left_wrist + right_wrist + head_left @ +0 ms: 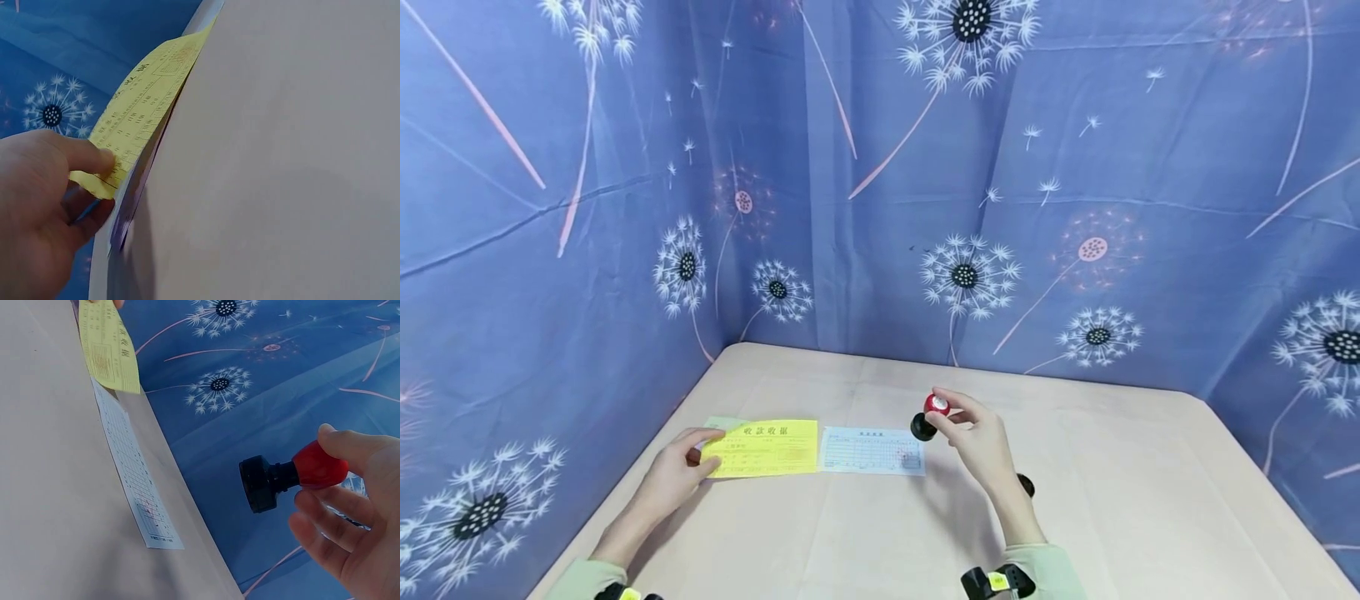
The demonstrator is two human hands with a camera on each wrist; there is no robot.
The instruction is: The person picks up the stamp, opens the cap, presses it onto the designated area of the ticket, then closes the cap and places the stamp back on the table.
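My left hand [672, 473] pinches the left edge of a yellow receipt slip [771, 454], thumb on top. The slip's near end is lifted. Beneath it, a purplish sheet [130, 203] shows in the left wrist view, and a pale green corner [721, 424] sticks out behind it in the head view. To the right lies a pale blue-white printed form [871, 457] with a faint reddish mark near its right end. Above the table, my right hand [985, 446] holds a stamp [319, 465] by its red knob; its black base [257, 484] is apart from the paper.
A black round object [1026, 485] sits on the table, partly hidden behind my right wrist. The table has a pale cloth [850, 542]. Blue dandelion-print curtains [880, 250] stand along its left and far sides.
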